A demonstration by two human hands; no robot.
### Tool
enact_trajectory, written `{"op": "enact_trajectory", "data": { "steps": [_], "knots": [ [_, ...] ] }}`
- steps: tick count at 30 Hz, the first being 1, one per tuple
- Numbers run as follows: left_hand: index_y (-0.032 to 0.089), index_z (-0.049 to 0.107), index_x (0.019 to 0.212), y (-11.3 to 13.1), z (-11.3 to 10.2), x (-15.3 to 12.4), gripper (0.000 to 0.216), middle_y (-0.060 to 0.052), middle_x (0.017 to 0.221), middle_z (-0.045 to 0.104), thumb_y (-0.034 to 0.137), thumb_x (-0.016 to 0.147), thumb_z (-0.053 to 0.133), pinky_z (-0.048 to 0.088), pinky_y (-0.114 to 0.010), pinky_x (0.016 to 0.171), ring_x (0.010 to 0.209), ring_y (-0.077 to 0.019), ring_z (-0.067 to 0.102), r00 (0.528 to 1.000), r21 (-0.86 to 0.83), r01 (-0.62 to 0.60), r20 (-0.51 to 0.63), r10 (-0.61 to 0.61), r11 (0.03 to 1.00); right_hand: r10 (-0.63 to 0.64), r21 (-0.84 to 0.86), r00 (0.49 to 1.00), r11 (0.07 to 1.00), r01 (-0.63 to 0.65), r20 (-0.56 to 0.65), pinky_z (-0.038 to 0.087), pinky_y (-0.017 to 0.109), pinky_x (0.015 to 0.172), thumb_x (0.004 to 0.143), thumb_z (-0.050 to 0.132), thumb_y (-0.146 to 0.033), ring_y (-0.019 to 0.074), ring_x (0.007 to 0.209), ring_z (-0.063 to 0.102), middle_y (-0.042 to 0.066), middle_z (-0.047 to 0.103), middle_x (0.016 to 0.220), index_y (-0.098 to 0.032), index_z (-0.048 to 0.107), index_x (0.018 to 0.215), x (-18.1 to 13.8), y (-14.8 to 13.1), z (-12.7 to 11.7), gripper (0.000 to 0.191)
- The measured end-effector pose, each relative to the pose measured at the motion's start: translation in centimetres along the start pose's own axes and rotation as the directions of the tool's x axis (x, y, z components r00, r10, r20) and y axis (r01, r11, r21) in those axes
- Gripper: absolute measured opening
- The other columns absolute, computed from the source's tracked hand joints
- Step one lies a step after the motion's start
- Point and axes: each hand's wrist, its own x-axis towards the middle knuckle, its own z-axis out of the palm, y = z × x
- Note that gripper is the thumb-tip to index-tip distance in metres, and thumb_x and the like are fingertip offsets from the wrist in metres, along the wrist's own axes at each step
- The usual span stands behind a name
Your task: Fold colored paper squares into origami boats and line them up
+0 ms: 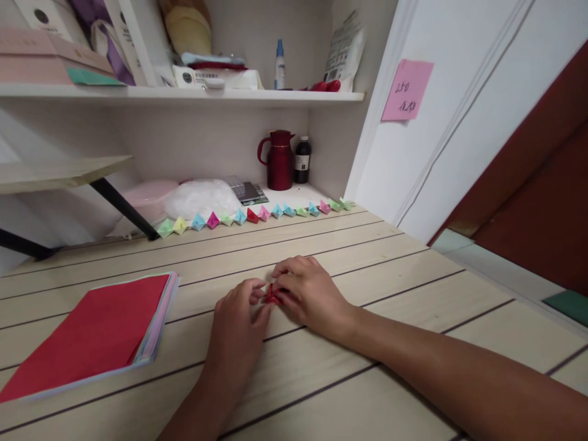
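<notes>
A small folded piece of red paper [271,296] lies on the wooden table [376,257], pinched between both hands. My left hand [239,324] grips it from the left with thumb and fingers. My right hand [309,294] presses on it from the right, fingers curled over it. Most of the red piece is hidden by the fingers. A stack of coloured paper sheets [92,334], red on top, lies left of my hands.
A row of several small folded paper boats [250,214] in mixed colours lines the table's far edge. Behind it stand a red jug [278,160], a dark bottle [302,160] and a white plastic bag [202,199]. A pink sticky note [407,89] hangs on the white door.
</notes>
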Motion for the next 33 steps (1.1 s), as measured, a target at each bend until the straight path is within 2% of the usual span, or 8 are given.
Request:
{"op": "enact_trajectory", "data": {
  "steps": [3, 7, 12, 17, 24, 26, 29, 33],
  "knots": [
    [0.023, 0.056, 0.104, -0.1, 0.0, 0.0, 0.025, -0.002, 0.094, 0.067, 0.018, 0.08, 0.061, 0.049, -0.039, 0.083, 0.084, -0.019, 0.063, 1.0, -0.153, 0.018, -0.01, -0.02, 0.988, -0.128, -0.098, 0.988, 0.988, 0.119, -0.084, 0.036, 0.037, 0.084, 0.088, 0.058, -0.02, 0.0216, 0.097, 0.055, 0.006, 0.065, 0.11, -0.018, 0.068, 0.086, -0.1, -0.7, -0.6, 0.011],
    [0.026, 0.056, 0.105, 0.2, -0.1, -0.1, 0.027, -0.002, 0.101, 0.064, 0.018, 0.08, 0.061, 0.048, -0.041, 0.087, 0.09, -0.0197, 0.061, 0.996, -0.166, -0.082, -0.057, 0.074, 0.983, -0.202, -0.146, 0.97, 0.972, 0.183, -0.132, 0.035, 0.038, 0.083, 0.088, 0.058, -0.019, 0.0218, 0.096, 0.053, 0.006, 0.065, 0.109, -0.017, 0.067, 0.086, -0.2, -0.9, -0.8, 0.01],
    [0.026, 0.058, 0.097, 0.3, -0.3, -0.2, 0.019, -0.004, 0.106, 0.057, 0.015, 0.082, 0.055, 0.045, -0.044, 0.092, 0.105, -0.0228, 0.055, 0.968, -0.099, -0.231, -0.121, 0.218, 0.968, -0.198, -0.14, 0.974, 0.973, 0.181, -0.115, 0.034, 0.038, 0.083, 0.089, 0.058, -0.019, 0.0211, 0.097, 0.053, 0.006, 0.066, 0.109, -0.018, 0.067, 0.087, -0.2, -0.8, -0.7, 0.009],
    [0.023, 0.056, 0.083, -0.3, -0.1, -0.1, 0.015, -0.006, 0.106, 0.052, 0.009, 0.08, 0.051, 0.044, -0.046, 0.093, 0.11, -0.0245, 0.053, 0.975, -0.06, -0.185, -0.132, 0.176, 0.981, -0.163, -0.108, 0.982, 0.982, 0.153, -0.094, 0.034, 0.037, 0.082, 0.089, 0.059, -0.02, 0.0199, 0.096, 0.054, 0.004, 0.067, 0.106, -0.019, 0.067, 0.085, -0.1, -0.8, -0.8, 0.01],
    [0.024, 0.055, 0.093, 0.1, -0.1, -0.3, 0.02, -0.006, 0.114, 0.052, 0.009, 0.08, 0.054, 0.04, -0.044, 0.098, 0.117, -0.023, 0.049, 0.969, -0.068, -0.205, -0.155, 0.193, 0.976, -0.119, -0.081, 0.99, 0.99, 0.113, -0.071, 0.034, 0.037, 0.081, 0.087, 0.062, -0.02, 0.02, 0.093, 0.054, 0.004, 0.068, 0.101, -0.019, 0.068, 0.083, 0.0, -0.8, -0.6, 0.008],
    [0.024, 0.056, 0.092, 0.4, -0.2, -0.3, 0.018, -0.005, 0.111, 0.056, 0.011, 0.08, 0.057, 0.041, -0.043, 0.095, 0.113, -0.0229, 0.052, 0.977, -0.066, -0.197, -0.091, 0.19, 0.978, -0.101, -0.057, 0.992, 0.994, 0.097, -0.072, 0.034, 0.036, 0.082, 0.085, 0.062, -0.017, 0.02, 0.093, 0.055, 0.004, 0.068, 0.1, -0.018, 0.068, 0.081, 0.0, -0.8, -0.5, 0.007],
    [0.024, 0.058, 0.086, 0.6, -0.5, -0.1, 0.01, -0.001, 0.093, 0.063, 0.014, 0.082, 0.057, 0.043, -0.04, 0.086, 0.093, -0.0208, 0.059, 0.986, -0.055, -0.167, -0.019, 0.167, 0.984, -0.073, -0.017, 0.994, 0.997, 0.072, -0.075, 0.035, 0.036, 0.083, 0.083, 0.064, -0.016, 0.0201, 0.093, 0.056, 0.003, 0.069, 0.099, -0.018, 0.067, 0.079, -0.1, -0.8, -0.4, 0.005],
    [0.023, 0.06, 0.078, 0.8, -1.0, -0.1, 0.009, 0.002, 0.081, 0.066, 0.019, 0.084, 0.056, 0.041, -0.038, 0.08, 0.081, -0.0198, 0.06, 0.991, -0.039, -0.126, -0.047, 0.124, 0.991, -0.029, 0.055, 0.997, 0.998, 0.034, -0.077, 0.036, 0.036, 0.084, 0.082, 0.067, -0.018, 0.0196, 0.094, 0.057, 0.001, 0.07, 0.097, -0.02, 0.068, 0.08, -0.1, -0.8, -0.3, 0.003]
  ]
}}
